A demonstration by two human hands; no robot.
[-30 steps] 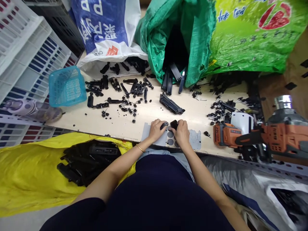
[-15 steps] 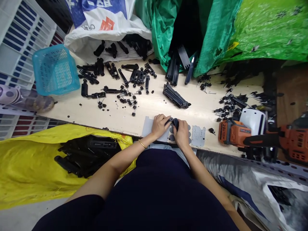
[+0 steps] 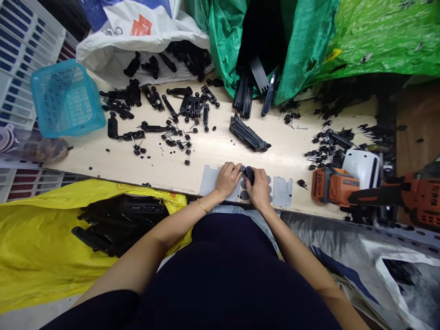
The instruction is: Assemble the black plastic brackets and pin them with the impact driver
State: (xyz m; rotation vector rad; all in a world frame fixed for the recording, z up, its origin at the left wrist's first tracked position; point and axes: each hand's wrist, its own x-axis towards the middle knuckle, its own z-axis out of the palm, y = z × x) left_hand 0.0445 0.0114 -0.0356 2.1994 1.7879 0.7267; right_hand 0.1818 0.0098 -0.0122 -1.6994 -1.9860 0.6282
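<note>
My left hand (image 3: 228, 180) is closed at the front edge of the bench, its fingertips on a small black plastic part (image 3: 242, 168) with a round end; most of that part is hidden. Close beside it, my right hand (image 3: 259, 189) grips a black plastic arm (image 3: 249, 174) with a rounded end, tilted up between thumb and fingers. The two black ends almost meet; whether they touch I cannot tell. Under the hands are a grey pad (image 3: 209, 180) and grey round discs (image 3: 244, 195). Beyond them lies a bundle of black folding pieces (image 3: 249, 134).
Black clamp parts (image 3: 192, 105) and knob screws (image 3: 178, 137) are scattered at left, more screws (image 3: 319, 151) at right. An orange cordless power tool (image 3: 335, 185) lies at the right. A blue basket (image 3: 68, 98), a green sack (image 3: 223, 46) and a yellow sack (image 3: 30, 247) stand around.
The view has shifted slightly. Both hands keep nearly the same position and hold, with the two black ends drawn a little closer together.
</note>
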